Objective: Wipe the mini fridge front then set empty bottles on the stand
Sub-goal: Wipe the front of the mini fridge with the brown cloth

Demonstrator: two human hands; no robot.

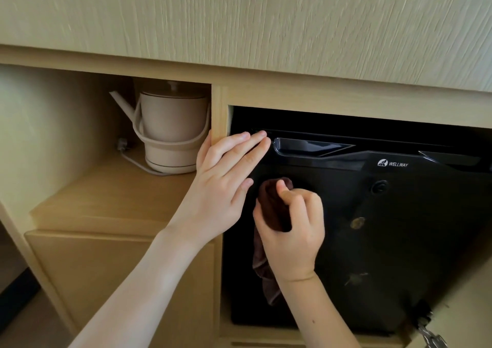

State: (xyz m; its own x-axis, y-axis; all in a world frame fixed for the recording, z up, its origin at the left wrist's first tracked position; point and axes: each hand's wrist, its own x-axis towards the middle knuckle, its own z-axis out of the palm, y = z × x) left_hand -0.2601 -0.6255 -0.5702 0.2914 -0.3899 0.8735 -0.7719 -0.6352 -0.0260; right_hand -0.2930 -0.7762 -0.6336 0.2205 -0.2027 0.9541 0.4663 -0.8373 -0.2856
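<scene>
A black mini fridge sits inside a light wooden cabinet, its glossy door showing a white brand logo and a few smudges. My right hand is shut on a dark brown cloth, pressed against the left part of the door; the cloth's tail hangs below my wrist. My left hand lies flat with fingers spread on the fridge's upper left corner, fingertips at the top edge beside the recessed handle. No bottles or stand are in view.
A beige electric kettle with its cord stands in the open cubby to the left, on a wooden shelf. A wooden divider separates cubby and fridge. A metal hinge shows at the lower right.
</scene>
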